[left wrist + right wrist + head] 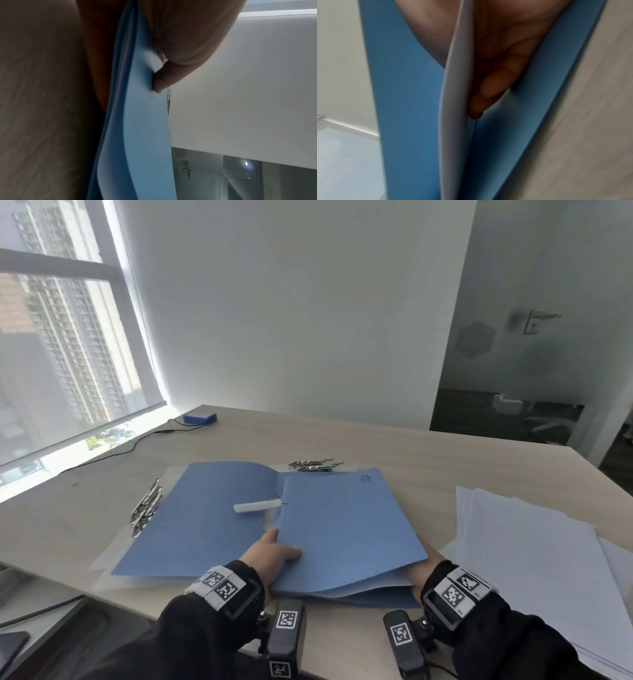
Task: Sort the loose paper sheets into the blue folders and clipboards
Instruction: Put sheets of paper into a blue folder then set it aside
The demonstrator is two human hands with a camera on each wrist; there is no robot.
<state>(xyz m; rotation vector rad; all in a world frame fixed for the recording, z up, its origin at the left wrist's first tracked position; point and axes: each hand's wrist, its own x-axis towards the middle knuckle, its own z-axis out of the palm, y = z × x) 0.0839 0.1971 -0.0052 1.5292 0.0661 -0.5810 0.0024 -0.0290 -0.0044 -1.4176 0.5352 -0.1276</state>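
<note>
A blue folder point(346, 525) lies on the table point(445, 460) in front of me, its front cover raised at the near edge. My left hand point(277, 551) pinches the cover's near left corner, thumb point(161, 81) on top and fingers underneath. My right hand point(424, 571) reaches into the folder from the near right corner. Its fingers point(491, 88) lie under a white sheet point(458, 81) and above the back cover point(530, 108), with the thumb side over the sheet. A stack of loose white sheets point(534, 559) lies to the right.
A second blue folder point(205, 508) lies open at the left with a white binding bar point(257, 506) on it. Clipboard clips show at the left point(147, 505) and at the back point(315, 464). A blue box point(199, 418) with a cable sits far left.
</note>
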